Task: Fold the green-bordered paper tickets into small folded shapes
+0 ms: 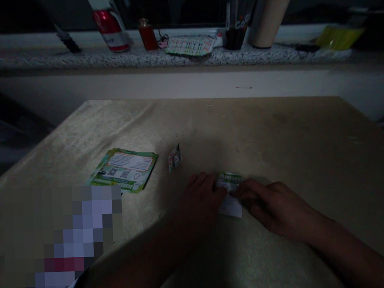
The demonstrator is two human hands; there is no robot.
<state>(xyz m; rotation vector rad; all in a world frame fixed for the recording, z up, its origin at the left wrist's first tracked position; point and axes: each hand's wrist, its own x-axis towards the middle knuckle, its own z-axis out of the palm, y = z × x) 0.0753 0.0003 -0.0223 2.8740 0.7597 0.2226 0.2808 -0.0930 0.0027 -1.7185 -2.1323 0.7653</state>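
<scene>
Left hand point(200, 202): fingers point(209, 183) close together, resting at left side of green-white leaflet point(231, 209). Right hand point(276, 204): fingers curled at its right edge; pinching or merely pressing, cannot tell. Leaflet on bench point(282, 128), between hands. Beyond, small folded paper point(175, 158); farther left, leaflet stack point(125, 168).
</scene>
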